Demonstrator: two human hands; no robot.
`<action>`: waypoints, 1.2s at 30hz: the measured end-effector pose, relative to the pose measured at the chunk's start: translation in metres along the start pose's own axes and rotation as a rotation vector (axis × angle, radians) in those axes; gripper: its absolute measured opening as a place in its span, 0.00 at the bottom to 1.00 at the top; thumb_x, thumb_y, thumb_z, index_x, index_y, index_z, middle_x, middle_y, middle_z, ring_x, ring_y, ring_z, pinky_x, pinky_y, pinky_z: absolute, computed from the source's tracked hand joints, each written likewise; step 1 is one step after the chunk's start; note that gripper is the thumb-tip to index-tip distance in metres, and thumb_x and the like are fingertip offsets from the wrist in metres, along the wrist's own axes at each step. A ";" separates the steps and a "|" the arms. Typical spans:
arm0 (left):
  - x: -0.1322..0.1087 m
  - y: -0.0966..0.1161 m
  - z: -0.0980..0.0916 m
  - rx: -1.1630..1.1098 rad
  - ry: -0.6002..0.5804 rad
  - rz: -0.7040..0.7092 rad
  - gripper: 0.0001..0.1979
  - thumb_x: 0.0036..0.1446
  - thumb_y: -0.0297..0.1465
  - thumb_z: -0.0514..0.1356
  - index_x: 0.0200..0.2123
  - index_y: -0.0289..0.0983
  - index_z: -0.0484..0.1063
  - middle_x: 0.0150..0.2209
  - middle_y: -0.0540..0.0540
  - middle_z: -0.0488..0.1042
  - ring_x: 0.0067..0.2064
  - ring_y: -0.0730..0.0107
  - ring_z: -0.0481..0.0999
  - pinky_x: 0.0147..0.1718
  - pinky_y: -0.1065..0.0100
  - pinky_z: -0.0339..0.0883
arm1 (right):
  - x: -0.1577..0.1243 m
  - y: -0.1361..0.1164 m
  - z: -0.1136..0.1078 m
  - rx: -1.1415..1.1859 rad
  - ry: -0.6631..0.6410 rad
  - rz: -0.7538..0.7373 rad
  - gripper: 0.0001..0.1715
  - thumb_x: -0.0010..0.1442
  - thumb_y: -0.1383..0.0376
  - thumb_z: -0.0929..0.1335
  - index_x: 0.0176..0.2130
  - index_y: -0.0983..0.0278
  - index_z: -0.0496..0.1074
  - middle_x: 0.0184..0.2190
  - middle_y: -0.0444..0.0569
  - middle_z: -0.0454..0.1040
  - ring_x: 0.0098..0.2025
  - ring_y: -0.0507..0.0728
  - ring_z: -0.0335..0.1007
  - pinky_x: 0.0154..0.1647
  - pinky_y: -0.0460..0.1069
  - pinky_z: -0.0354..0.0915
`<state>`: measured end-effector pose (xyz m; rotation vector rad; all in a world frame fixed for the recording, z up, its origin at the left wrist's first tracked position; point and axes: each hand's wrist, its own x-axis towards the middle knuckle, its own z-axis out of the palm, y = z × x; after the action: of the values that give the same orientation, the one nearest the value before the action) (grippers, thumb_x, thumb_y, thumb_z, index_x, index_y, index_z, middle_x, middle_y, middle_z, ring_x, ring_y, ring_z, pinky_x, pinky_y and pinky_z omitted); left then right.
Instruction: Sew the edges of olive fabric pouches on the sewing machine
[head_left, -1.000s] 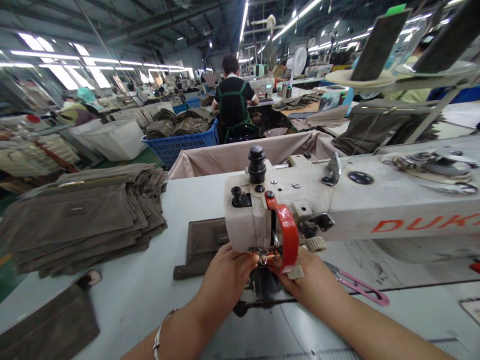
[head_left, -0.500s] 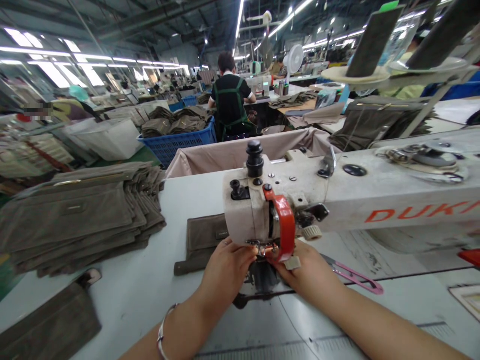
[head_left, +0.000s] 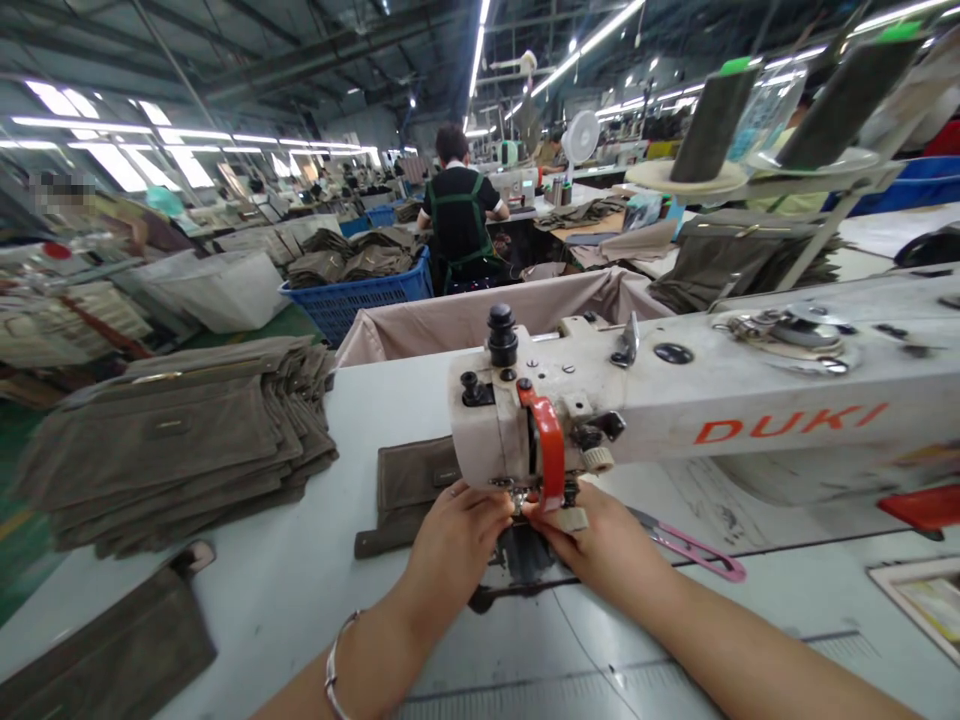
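Note:
A dark olive-brown fabric bag panel (head_left: 412, 485) with a small label lies flat under the head of the white sewing machine (head_left: 487, 430). My left hand (head_left: 457, 535) is closed on its near edge, fingertips pinched just left of the needle area. To the right of the presser foot, my right hand (head_left: 607, 535) is also closed, with thumb and fingers at the same edge, partly behind the red guard (head_left: 551, 450). The machine head hides the panel's right part. Pink-handled thread snips (head_left: 697, 555) lie beside my right wrist.
A stack of similar fabric panels (head_left: 180, 440) sits at left, with another fabric piece (head_left: 112, 650) nearer me. Beyond the table stand a cloth-lined bin (head_left: 420, 335), a blue basket (head_left: 360, 300) and a seated person (head_left: 457, 205). Thread cones (head_left: 712, 125) rise at right.
The view has shifted slightly, so the machine arm appears further left. Both hands stay at the needle area, the right one slightly closer to the left.

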<state>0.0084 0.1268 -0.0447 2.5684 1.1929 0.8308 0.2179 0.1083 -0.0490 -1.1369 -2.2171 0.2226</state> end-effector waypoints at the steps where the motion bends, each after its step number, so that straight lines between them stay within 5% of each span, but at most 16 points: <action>1: 0.001 -0.001 0.001 0.006 -0.005 -0.008 0.07 0.60 0.24 0.60 0.38 0.40 0.77 0.40 0.48 0.79 0.45 0.64 0.76 0.48 0.60 0.69 | 0.000 0.000 0.000 0.000 -0.002 -0.003 0.14 0.62 0.71 0.66 0.46 0.58 0.75 0.39 0.51 0.75 0.41 0.60 0.70 0.40 0.54 0.68; 6: 0.007 0.004 -0.012 0.042 -0.041 -0.047 0.09 0.57 0.31 0.65 0.42 0.40 0.75 0.42 0.46 0.77 0.47 0.59 0.73 0.50 0.56 0.67 | 0.003 0.001 -0.002 -0.003 -0.010 -0.027 0.15 0.63 0.71 0.65 0.48 0.59 0.73 0.42 0.51 0.74 0.43 0.59 0.69 0.44 0.53 0.68; 11: -0.041 0.024 -0.033 0.177 -0.262 -0.044 0.50 0.32 0.59 0.68 0.53 0.32 0.67 0.50 0.36 0.70 0.52 0.41 0.67 0.53 0.41 0.60 | -0.003 -0.003 -0.018 0.020 -0.015 -0.093 0.12 0.65 0.70 0.63 0.45 0.61 0.74 0.41 0.51 0.75 0.44 0.59 0.69 0.45 0.55 0.68; 12: -0.059 0.028 -0.034 0.217 -0.315 -0.016 0.49 0.36 0.58 0.68 0.55 0.32 0.65 0.50 0.36 0.69 0.52 0.43 0.67 0.54 0.43 0.59 | -0.007 -0.004 -0.020 0.030 -0.022 -0.114 0.12 0.65 0.69 0.63 0.45 0.61 0.74 0.40 0.50 0.75 0.43 0.59 0.70 0.44 0.55 0.68; 13: -0.079 0.032 -0.034 0.250 -0.363 0.042 0.36 0.47 0.50 0.67 0.55 0.35 0.65 0.49 0.40 0.71 0.49 0.50 0.69 0.53 0.49 0.61 | -0.012 -0.004 -0.021 0.041 -0.026 -0.134 0.12 0.66 0.69 0.63 0.46 0.60 0.73 0.40 0.50 0.75 0.43 0.60 0.71 0.44 0.56 0.69; 15: -0.115 0.036 -0.035 0.323 -0.268 0.114 0.09 0.60 0.30 0.61 0.45 0.39 0.70 0.38 0.47 0.73 0.38 0.64 0.71 0.44 0.63 0.65 | -0.021 -0.004 -0.019 0.008 -0.040 -0.187 0.13 0.65 0.66 0.65 0.49 0.57 0.72 0.44 0.48 0.76 0.45 0.60 0.72 0.47 0.58 0.69; 17: -0.139 0.040 -0.046 0.177 -0.186 0.159 0.03 0.63 0.29 0.57 0.37 0.39 0.71 0.31 0.49 0.72 0.33 0.69 0.70 0.37 0.69 0.64 | -0.025 -0.006 -0.013 -0.028 -0.013 -0.236 0.15 0.63 0.61 0.66 0.50 0.54 0.72 0.48 0.46 0.75 0.47 0.60 0.73 0.47 0.57 0.71; 23: -0.146 0.069 -0.126 -0.422 0.056 -0.701 0.12 0.64 0.38 0.54 0.39 0.36 0.73 0.32 0.47 0.69 0.30 0.70 0.71 0.29 0.72 0.65 | -0.008 -0.068 -0.012 0.276 -0.081 -0.101 0.17 0.64 0.58 0.65 0.52 0.52 0.72 0.50 0.47 0.75 0.50 0.59 0.73 0.48 0.52 0.73; 25: -0.143 0.074 -0.137 -0.528 0.080 -0.768 0.16 0.66 0.39 0.50 0.38 0.36 0.73 0.31 0.48 0.68 0.27 0.73 0.70 0.27 0.72 0.65 | -0.001 -0.095 -0.007 0.383 -0.167 -0.026 0.23 0.62 0.61 0.67 0.57 0.53 0.69 0.55 0.49 0.71 0.52 0.61 0.71 0.49 0.53 0.72; 28: -0.143 0.073 -0.116 -0.384 0.054 -0.567 0.19 0.61 0.46 0.55 0.42 0.37 0.73 0.37 0.44 0.72 0.36 0.66 0.74 0.36 0.68 0.69 | 0.004 -0.119 0.008 0.448 -0.258 0.078 0.33 0.57 0.67 0.68 0.61 0.56 0.64 0.56 0.52 0.69 0.50 0.60 0.72 0.49 0.54 0.72; 30: -0.146 0.071 -0.083 -0.152 -0.019 -0.385 0.23 0.58 0.46 0.60 0.52 0.39 0.69 0.46 0.41 0.73 0.45 0.60 0.74 0.43 0.65 0.69 | 0.002 -0.119 0.012 0.429 -0.264 0.079 0.29 0.58 0.69 0.66 0.58 0.58 0.66 0.53 0.51 0.72 0.49 0.59 0.72 0.51 0.54 0.70; 33: -0.156 0.067 -0.033 0.387 0.006 -0.179 0.22 0.62 0.33 0.59 0.59 0.45 0.63 0.54 0.43 0.73 0.54 0.59 0.71 0.50 0.63 0.66 | -0.011 -0.088 0.004 0.297 -0.193 0.035 0.17 0.65 0.67 0.61 0.50 0.58 0.72 0.49 0.49 0.73 0.52 0.57 0.68 0.54 0.54 0.67; 36: -0.165 0.059 -0.010 0.708 0.053 -0.072 0.24 0.63 0.26 0.54 0.61 0.49 0.61 0.60 0.47 0.68 0.62 0.59 0.63 0.59 0.57 0.55 | -0.039 -0.029 -0.015 -0.015 -0.024 0.102 0.16 0.67 0.59 0.60 0.48 0.59 0.73 0.49 0.51 0.73 0.53 0.61 0.67 0.55 0.59 0.65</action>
<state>-0.0451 -0.0364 -0.0805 3.0058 1.8510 0.5201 0.2242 0.0587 -0.0429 -1.2631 -2.1869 0.2635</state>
